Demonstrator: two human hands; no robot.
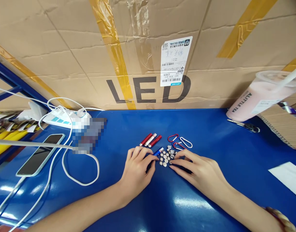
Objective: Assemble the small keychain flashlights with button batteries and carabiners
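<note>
Head view, my left hand: My left hand (137, 170) lay flat on the blue table (210, 199), fingers a little curled. Its fingertips touched the small blue torch (158, 151). I could not tell if I had a real grip on it.
Head view, my right hand: My right hand (199, 170) was open and flat, holding nothing. Its fingertips touched the edge of the pile of button batteries (167, 156).
Where the batteries were: They sat in a little heap between my two hands, just in front of the torch.
How the batteries would handle: I think they were light, hard, smooth and slippery. They could slide or roll away. Best to pinch one by its edge with finger and thumb.
How the torch would handle: I think it was light and stiff, and round, so it could roll. Best to hold it around the middle.
Other small things: Three more little torches (150, 140), two red and one silver, lay just behind. Clip hooks (179, 142) lay beside them.
Left side: A phone (40, 154) lay near white cables (65, 161) and a power strip (63, 118).
Right side: A pink drink cup (261, 96) stood tilted in view, and a white paper (289, 177) lay well apart.
Writing: The big cardboard box (65, 54) said "LED". The cup said "ALITTLE TEA". The box's white label (176, 61) was too small to read.
</note>
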